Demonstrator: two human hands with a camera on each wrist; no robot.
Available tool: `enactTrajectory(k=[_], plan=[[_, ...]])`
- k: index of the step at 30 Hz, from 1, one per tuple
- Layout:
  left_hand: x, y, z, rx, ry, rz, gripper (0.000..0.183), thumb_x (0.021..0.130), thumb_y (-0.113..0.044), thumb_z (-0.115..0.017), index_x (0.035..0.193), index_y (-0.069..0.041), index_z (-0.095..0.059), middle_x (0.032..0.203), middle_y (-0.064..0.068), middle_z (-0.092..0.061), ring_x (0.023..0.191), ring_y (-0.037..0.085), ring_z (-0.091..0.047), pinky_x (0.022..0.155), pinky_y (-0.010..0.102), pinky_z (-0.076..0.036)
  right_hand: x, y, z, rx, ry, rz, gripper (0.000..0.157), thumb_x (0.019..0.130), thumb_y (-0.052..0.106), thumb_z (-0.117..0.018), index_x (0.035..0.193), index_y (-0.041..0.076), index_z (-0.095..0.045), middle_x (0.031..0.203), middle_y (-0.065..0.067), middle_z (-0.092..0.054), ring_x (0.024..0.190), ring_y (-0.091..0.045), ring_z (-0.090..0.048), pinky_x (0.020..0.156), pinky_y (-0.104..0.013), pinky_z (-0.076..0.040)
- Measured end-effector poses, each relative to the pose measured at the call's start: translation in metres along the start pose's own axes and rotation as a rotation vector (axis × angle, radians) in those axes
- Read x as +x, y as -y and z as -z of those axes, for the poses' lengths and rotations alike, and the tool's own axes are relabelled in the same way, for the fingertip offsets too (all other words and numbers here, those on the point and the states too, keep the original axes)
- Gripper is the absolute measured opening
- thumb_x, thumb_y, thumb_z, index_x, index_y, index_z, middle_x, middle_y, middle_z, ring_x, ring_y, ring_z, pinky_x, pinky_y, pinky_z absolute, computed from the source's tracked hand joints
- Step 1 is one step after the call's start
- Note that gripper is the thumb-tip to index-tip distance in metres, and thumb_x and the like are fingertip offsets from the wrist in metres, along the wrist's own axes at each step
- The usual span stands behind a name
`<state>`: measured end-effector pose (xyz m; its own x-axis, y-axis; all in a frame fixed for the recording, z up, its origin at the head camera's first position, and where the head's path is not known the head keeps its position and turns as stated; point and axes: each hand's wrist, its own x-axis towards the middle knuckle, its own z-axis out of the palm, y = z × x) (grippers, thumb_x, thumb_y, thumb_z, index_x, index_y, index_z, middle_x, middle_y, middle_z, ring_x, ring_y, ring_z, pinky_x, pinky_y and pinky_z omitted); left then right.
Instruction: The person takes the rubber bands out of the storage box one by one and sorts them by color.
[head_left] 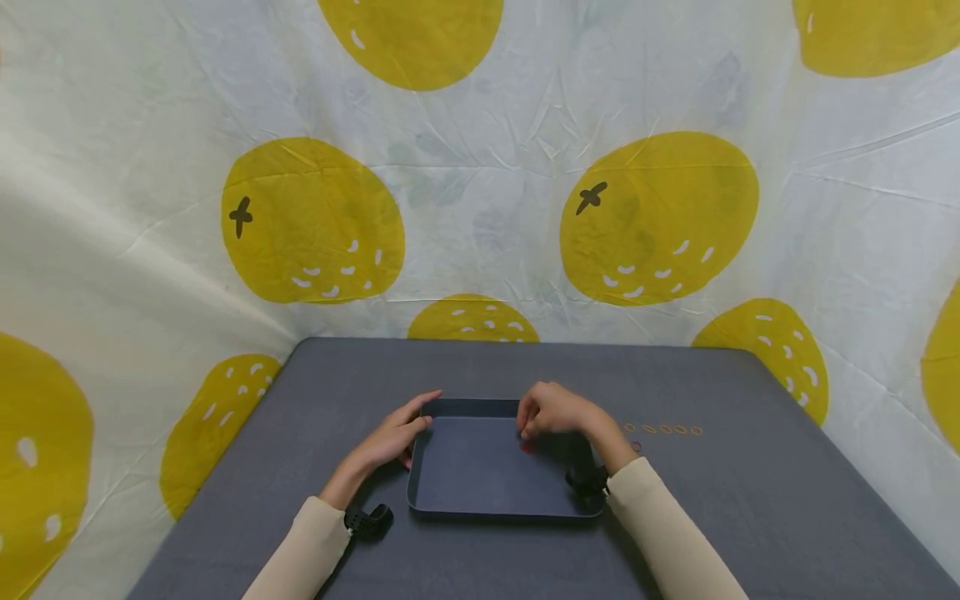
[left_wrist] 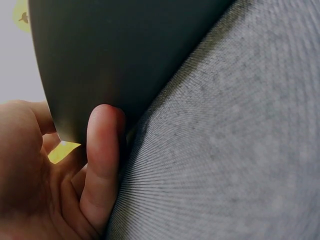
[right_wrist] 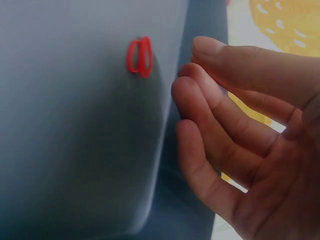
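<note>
A shallow dark grey tray [head_left: 480, 483] sits on the table. My left hand [head_left: 393, 435] holds its left side near the far corner, thumb at the rim; the left wrist view has the little finger [left_wrist: 103, 150] against the tray's outer wall. Over the tray's far right part is my right hand [head_left: 558, 410], its fingers loosely bent and pointing down. Small red rings [right_wrist: 140, 57], like rubber bands, lie in the tray just below those fingertips. In the right wrist view nothing shows between the fingers of the right hand [right_wrist: 245, 120].
Several thin yellow-orange rings [head_left: 665, 429] lie in a row on the grey table [head_left: 750, 500], right of the tray. Close to the right wrist is another reddish ring [head_left: 636, 447]. A white cloth [head_left: 480, 225] with yellow fruit prints hangs behind the table and at its sides.
</note>
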<state>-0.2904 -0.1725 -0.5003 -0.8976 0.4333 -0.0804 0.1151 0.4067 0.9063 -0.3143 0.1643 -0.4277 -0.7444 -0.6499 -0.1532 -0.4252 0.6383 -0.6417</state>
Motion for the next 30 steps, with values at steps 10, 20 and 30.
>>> enactTrajectory(k=[10, 20, 30], plan=[[0.000, 0.000, 0.000, -0.004, 0.001, 0.005, 0.053, 0.112, -0.028, -0.046, 0.163, -0.030, -0.032, 0.093, 0.018, -0.055, 0.046, 0.019, -0.054, 0.047, 0.039, -0.056, 0.001, -0.006, -0.012, -0.051, -0.015, -0.051, 0.009, 0.083, 0.000, -0.081, 0.085, 0.009, -0.079, 0.079, 0.001, -0.077, 0.069, -0.007, -0.066, 0.063, -0.024, -0.054], [0.001, 0.000, -0.001, 0.000, -0.004, 0.011, 0.053, 0.112, -0.027, -0.045, 0.163, -0.032, -0.033, 0.094, 0.016, -0.055, 0.046, 0.019, -0.054, 0.048, 0.039, -0.057, 0.001, -0.007, -0.015, -0.065, -0.015, -0.036, 0.010, 0.084, -0.001, -0.079, 0.080, 0.008, -0.079, 0.076, 0.001, -0.075, 0.066, -0.007, -0.062, 0.060, -0.024, -0.051], [0.000, 0.001, 0.000, 0.000, 0.006, 0.007, 0.053, 0.113, -0.029, -0.045, 0.164, -0.032, -0.031, 0.087, 0.015, -0.055, 0.046, 0.020, -0.055, 0.048, 0.041, -0.058, 0.001, -0.008, -0.015, -0.085, -0.024, -0.022, 0.015, 0.086, 0.000, -0.077, 0.077, 0.012, -0.077, 0.073, 0.006, -0.072, 0.063, -0.008, -0.058, 0.060, -0.024, -0.048]])
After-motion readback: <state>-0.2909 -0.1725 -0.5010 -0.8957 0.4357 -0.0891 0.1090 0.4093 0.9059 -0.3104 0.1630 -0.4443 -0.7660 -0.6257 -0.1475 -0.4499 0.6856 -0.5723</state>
